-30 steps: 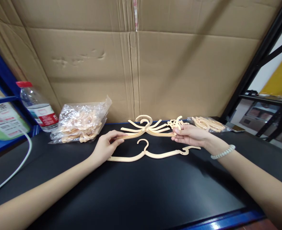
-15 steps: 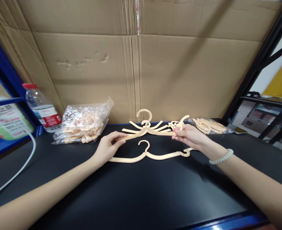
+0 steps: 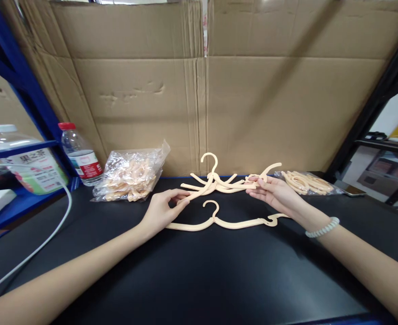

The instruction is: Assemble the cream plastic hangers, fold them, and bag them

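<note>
Brown cardboard (image 3: 145, 108) backs everything, likely serving as a screen. Black table (image 3: 202, 280) below, blue shelf frame (image 3: 33, 90) at left. Bulky clear bag (image 3: 131, 174) of cream pieces sits left, flatter bag (image 3: 305, 183) right; both at the sides, presumably so they don't crowd the hands. Red-capped bottle (image 3: 80, 158) stands by the shelf.

Left hand (image 3: 167, 207) pinches the upper hanger (image 3: 202, 190) near its left end, fingers narrow. Right hand (image 3: 275, 194) pinches its right end; curved piece (image 3: 271, 167) sticks out past the fingers, can't tell if joined. Hanger is mid-table, hook up; two-end hold probably steadies it. Lower hanger (image 3: 192, 227) lies on the table, nearer the person. More cream hangers (image 3: 226, 190) lie just behind the held one, partly hidden. Pale bracelet (image 3: 322, 228) on right wrist.

Writing: shelf pack's label (image 3: 38, 169) reads 果之茶; bottle's red-and-white label too small to read.
</note>
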### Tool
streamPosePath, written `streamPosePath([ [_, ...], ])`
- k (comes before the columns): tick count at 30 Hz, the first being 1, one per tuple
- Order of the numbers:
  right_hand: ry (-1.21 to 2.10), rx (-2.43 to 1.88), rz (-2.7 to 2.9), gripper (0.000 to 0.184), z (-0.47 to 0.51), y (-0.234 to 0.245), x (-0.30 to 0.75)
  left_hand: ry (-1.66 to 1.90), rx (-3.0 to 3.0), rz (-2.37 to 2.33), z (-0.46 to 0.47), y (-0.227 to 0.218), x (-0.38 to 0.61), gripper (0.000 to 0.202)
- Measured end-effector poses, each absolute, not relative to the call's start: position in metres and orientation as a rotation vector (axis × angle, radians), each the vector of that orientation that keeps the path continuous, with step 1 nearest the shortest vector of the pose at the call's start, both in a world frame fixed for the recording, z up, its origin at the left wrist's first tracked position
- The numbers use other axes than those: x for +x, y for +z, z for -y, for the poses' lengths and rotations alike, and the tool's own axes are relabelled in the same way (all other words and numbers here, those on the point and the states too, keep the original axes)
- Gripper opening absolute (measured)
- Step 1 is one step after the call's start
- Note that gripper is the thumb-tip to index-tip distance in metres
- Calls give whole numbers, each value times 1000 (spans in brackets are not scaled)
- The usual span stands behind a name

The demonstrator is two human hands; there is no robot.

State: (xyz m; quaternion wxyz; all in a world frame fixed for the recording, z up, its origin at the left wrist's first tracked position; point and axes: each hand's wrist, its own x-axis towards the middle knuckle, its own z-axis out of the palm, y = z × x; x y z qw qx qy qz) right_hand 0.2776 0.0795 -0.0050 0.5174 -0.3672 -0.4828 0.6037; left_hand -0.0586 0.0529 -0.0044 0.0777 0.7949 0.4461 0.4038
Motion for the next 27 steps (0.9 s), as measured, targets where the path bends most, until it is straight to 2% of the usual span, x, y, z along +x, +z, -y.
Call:
streamPosePath([
  [6,1371,-881,1260,20,-86,5,300,895,3018,-1193,-43,21,-66,21],
  [12,1447,-977,1262,23,-92,18,331,338,3192,-1269,-19,52,-64,15],
  [16,1424,-1072,1501,31,-87,24,347,36,3162,-1214,-9,61,-61,10],
  [22,1384,-1189,2250,24,-75,36,346,-156,3036,-1118,0,57,-57,17],
  [27,1306,-1242,2484,25,-76,34,338,-150,2992,-1081,2,51,-56,18],
])
